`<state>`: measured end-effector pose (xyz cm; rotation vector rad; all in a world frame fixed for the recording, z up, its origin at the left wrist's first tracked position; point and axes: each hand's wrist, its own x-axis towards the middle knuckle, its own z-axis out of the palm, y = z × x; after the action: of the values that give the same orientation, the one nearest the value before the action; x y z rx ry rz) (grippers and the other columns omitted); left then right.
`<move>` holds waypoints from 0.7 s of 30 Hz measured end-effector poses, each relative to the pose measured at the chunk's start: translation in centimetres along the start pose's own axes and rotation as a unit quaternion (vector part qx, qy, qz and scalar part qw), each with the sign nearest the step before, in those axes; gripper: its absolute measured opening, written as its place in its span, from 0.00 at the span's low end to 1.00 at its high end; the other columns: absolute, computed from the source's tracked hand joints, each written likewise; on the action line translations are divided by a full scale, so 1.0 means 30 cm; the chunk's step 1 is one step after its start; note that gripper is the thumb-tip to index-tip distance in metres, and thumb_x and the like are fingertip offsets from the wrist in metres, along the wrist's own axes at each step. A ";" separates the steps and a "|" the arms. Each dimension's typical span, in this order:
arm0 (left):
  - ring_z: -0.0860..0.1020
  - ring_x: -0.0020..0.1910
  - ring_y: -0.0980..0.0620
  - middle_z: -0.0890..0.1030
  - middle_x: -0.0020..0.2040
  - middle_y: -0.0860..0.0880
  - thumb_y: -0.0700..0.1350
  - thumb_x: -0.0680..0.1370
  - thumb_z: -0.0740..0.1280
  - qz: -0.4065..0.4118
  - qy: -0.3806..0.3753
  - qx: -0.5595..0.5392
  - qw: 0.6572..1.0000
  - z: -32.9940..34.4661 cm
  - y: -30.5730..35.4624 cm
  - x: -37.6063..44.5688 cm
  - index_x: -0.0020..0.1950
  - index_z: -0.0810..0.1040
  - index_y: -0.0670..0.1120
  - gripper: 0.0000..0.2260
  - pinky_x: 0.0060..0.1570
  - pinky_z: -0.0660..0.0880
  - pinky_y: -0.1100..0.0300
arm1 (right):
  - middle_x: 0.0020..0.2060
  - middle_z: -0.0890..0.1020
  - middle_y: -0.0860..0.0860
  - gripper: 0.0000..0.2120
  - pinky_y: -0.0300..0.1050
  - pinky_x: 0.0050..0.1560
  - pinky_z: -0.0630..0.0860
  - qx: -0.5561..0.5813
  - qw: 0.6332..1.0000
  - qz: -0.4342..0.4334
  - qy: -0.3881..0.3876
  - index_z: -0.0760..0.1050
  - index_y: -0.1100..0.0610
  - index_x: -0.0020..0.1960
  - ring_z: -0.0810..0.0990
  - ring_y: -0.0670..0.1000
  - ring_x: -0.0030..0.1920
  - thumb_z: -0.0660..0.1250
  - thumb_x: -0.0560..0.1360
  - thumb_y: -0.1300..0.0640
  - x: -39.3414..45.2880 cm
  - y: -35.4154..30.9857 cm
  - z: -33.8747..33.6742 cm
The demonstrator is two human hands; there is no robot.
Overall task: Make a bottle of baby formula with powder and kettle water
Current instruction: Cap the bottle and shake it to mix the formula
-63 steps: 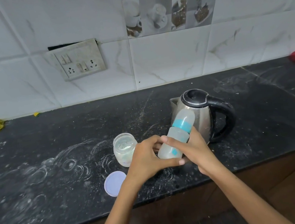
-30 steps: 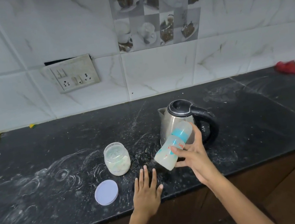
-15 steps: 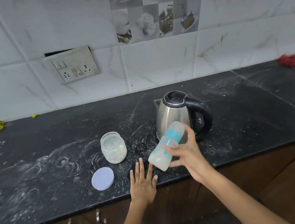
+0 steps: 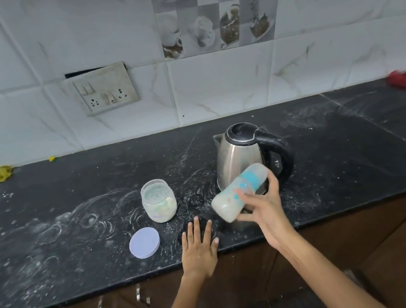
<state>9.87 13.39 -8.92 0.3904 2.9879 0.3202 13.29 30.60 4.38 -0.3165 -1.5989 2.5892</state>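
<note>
We see a brushed, shiny metal kettle (image 4: 239, 159) with a glossy black plastic handle behind our right hand (image 4: 264, 208), which holds a cloudy plastic bottle (image 4: 231, 196); beneath our left hand (image 4: 199, 248), dusty dark stone counter (image 4: 54, 253).

On the counter (image 4: 56, 266), jar (image 4: 159, 204) stands left of kettle (image 4: 241, 156), lid (image 4: 144, 242) before the jar

Open black countertop (image 4: 52, 240) across the left half of the frame and again at right past the kettle (image 4: 244, 156). Centre crowded: open powder jar (image 4: 159, 204), its lid (image 4: 144, 242) near the front edge, left hand (image 4: 199, 248) flat beside it, tilted baby bottle (image 4: 238, 193) gripped by right hand (image 4: 264, 210) before the kettle.
</note>
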 end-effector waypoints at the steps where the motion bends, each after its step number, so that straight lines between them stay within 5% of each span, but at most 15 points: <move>1: 0.67 0.70 0.37 0.67 0.72 0.39 0.60 0.79 0.34 -0.009 0.001 0.005 1.000 -0.002 0.002 0.003 0.71 0.69 0.47 0.34 0.66 0.64 0.41 | 0.62 0.77 0.56 0.40 0.65 0.46 0.81 0.007 1.000 -0.001 0.008 0.60 0.37 0.70 0.82 0.58 0.57 0.72 0.71 0.68 0.001 -0.003 0.000; 4: 0.72 0.65 0.35 0.71 0.68 0.37 0.54 0.79 0.46 -0.009 -0.021 -0.015 1.000 0.005 0.001 0.002 0.68 0.73 0.43 0.27 0.61 0.68 0.38 | 0.62 0.78 0.58 0.42 0.65 0.45 0.81 -0.105 0.992 0.031 -0.057 0.60 0.36 0.70 0.83 0.57 0.56 0.75 0.69 0.68 -0.022 0.023 0.013; 9: 0.72 0.65 0.36 0.72 0.68 0.38 0.59 0.81 0.36 -0.020 -0.012 -0.018 1.000 -0.003 0.010 0.010 0.68 0.73 0.45 0.34 0.60 0.69 0.37 | 0.60 0.79 0.55 0.40 0.64 0.46 0.82 -0.012 1.000 0.009 0.008 0.59 0.37 0.71 0.83 0.57 0.57 0.73 0.71 0.67 -0.001 0.007 0.002; 12: 0.61 0.73 0.35 0.60 0.75 0.38 0.61 0.77 0.34 0.015 -0.006 -0.008 1.000 -0.005 0.008 0.002 0.75 0.60 0.44 0.35 0.69 0.58 0.40 | 0.61 0.79 0.58 0.42 0.64 0.45 0.82 -0.108 0.992 0.035 -0.052 0.60 0.35 0.70 0.83 0.56 0.57 0.75 0.69 0.67 -0.017 0.020 0.000; 17: 0.77 0.60 0.37 0.77 0.64 0.38 0.57 0.82 0.38 -0.013 -0.045 -0.002 0.999 0.014 0.008 0.018 0.65 0.75 0.45 0.31 0.52 0.74 0.38 | 0.59 0.79 0.55 0.42 0.62 0.44 0.82 -0.042 0.999 0.016 0.001 0.58 0.38 0.72 0.83 0.57 0.56 0.73 0.71 0.67 0.001 -0.004 -0.025; 21: 0.77 0.60 0.37 0.77 0.64 0.38 0.57 0.82 0.38 0.004 -0.008 0.017 1.000 0.012 -0.002 0.011 0.64 0.77 0.44 0.32 0.54 0.73 0.38 | 0.58 0.81 0.55 0.44 0.60 0.44 0.83 -0.080 0.997 0.009 -0.010 0.59 0.35 0.71 0.83 0.53 0.56 0.74 0.69 0.68 0.003 0.019 -0.018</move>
<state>9.60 13.50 -9.30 0.4053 2.9800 0.2647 13.34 30.84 3.61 -0.3183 -1.8217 2.4892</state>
